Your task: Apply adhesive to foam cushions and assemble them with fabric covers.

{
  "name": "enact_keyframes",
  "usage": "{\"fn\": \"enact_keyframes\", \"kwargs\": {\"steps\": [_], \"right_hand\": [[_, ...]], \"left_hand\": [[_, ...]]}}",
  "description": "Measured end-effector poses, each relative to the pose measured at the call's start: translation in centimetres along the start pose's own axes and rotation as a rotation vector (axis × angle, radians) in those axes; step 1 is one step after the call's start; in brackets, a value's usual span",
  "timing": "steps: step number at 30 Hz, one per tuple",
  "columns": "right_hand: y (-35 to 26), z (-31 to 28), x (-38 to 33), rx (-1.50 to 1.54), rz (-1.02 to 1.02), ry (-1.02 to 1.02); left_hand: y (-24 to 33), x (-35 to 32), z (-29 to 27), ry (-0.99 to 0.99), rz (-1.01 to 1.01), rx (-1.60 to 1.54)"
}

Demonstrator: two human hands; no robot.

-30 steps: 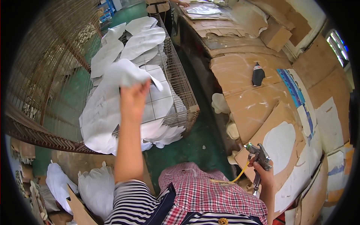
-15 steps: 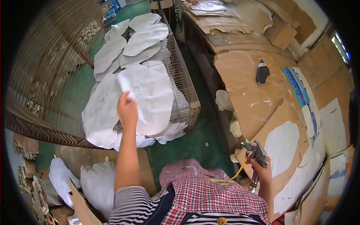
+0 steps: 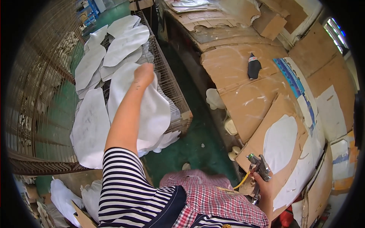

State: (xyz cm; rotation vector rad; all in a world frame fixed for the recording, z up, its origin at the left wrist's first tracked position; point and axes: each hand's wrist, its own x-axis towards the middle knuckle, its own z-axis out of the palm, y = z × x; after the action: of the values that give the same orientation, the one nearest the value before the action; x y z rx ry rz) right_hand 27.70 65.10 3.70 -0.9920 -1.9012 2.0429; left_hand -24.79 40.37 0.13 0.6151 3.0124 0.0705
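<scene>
We look down from head height. Our left hand is stretched out over a wire mesh rack, fingers closed on the edge of a large white oval sheet of soft material that lies on the rack among other white oval sheets spread across it. Our right hand is low by our side, fingers clenched round a metal spray gun with a yellow hose, held just beside a cardboard-covered counter. A white oval piece lies on that cardboard — a black bottle stands farther along. We judge the step in hand to be settling the sheet on the rack; next, the left fingers would need to let go cleanly, without dragging the sheet out of place.
</scene>
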Motion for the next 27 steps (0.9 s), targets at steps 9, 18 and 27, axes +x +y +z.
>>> {"fn": "enact_keyframes", "kwargs": {"steps": [9,18,27], "right_hand": [[0.7,0.9,2.0,-0.009,-0.041,-0.088],[-1.4,4.8,4.7,-0.105,-0.127,-0.352],[0.8,3.0,3.2,-0.065,-0.06,-0.246]], "left_hand": [[-4.3,-5.8,-2.3,0.465,-0.103,-0.546],[5.7,-14.7,3.0,0.489,0.154,-0.072],[1.7,-15.8,3.5,0.26,0.089,-0.675]]}}
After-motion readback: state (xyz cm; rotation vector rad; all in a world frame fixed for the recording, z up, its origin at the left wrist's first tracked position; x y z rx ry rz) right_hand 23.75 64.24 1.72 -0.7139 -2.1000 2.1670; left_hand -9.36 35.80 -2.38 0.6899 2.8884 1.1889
